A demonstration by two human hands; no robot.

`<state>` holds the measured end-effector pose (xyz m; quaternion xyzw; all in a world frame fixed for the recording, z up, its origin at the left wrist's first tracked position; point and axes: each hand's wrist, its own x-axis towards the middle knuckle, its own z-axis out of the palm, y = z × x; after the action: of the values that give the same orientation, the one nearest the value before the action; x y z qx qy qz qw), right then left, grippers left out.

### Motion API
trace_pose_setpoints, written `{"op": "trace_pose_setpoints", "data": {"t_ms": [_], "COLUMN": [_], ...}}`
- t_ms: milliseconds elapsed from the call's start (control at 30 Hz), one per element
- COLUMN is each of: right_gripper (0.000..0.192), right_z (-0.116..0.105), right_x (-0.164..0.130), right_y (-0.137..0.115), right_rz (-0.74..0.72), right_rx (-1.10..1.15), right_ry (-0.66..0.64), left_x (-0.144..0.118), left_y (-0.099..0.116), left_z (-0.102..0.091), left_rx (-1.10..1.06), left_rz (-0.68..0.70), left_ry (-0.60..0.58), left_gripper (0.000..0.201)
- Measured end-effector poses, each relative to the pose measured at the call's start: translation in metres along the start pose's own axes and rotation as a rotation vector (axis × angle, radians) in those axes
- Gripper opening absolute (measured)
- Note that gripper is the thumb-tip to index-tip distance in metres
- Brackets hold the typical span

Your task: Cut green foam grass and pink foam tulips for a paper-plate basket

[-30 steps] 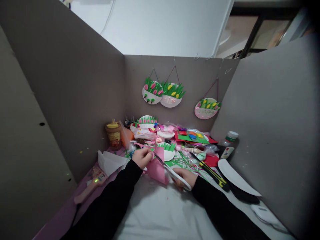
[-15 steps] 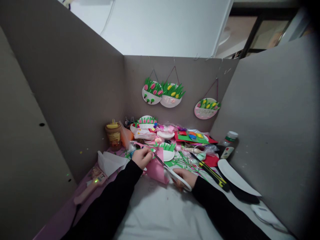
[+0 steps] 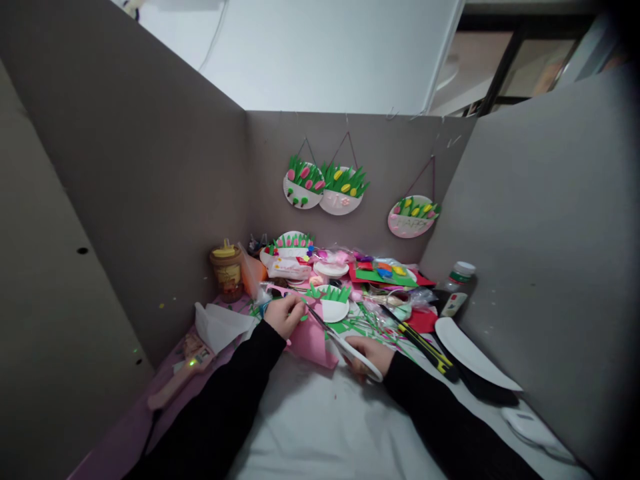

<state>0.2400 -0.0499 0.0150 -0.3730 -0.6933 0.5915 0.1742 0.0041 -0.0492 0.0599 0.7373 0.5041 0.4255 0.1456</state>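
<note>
At the far left a pink glue gun lies on the worktop with a small green light showing, and behind it stands a brown jar with a yellow lid. Next to these, the person's left hand has its fingers closed in a pinch on the upper edge of a pink sheet, which hangs between the two hands just above the white covering. The scissors come in from the right, their blades reaching into the sheet towards the left hand. The right hand is closed through the white handles; how far the blades stand apart cannot be told. Beyond the hands lies a white paper plate with green paper grass, and further right a yellow and black utility knife, a half paper plate and a white-capped bottle. Three finished plate decorations hang on the grey back wall. The blade tips are near the pinching fingers, so a long stroke could nick them. The sheet is held only at one edge and looks limp, so it could fold under the blades and throw the cut off its line. The lit glue gun may be hot, and loose paper lies just beside it.
</note>
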Motion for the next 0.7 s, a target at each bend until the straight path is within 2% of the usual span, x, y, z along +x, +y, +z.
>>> {"op": "trace_pose_setpoints", "data": {"t_ms": [300,500,633,700], "right_gripper": [0.018,0.018,0.025,0.029], "right_z": [-0.003,-0.003,0.001,0.006], "right_x": [0.004,0.001,0.004,0.007], "right_y": [0.009,0.005,0.000,-0.003], "right_rz": [0.006,-0.025,-0.152,-0.242], "right_rx": [0.008,0.073,0.192,0.213], "right_ry": [0.016,0.078,0.267,0.405], "left_x": [0.001,0.001,-0.001,-0.004], "left_y": [-0.001,0.001,-0.002,-0.003], "left_z": [0.001,0.003,0.015,0.025], "left_rx": [-0.028,-0.235,-0.463,-0.473], "left_rz": [-0.035,-0.101,-0.159,-0.112], "left_ry": [0.003,-0.016,-0.054,-0.098], "left_gripper": [0.027,0.025,0.025,0.025]}}
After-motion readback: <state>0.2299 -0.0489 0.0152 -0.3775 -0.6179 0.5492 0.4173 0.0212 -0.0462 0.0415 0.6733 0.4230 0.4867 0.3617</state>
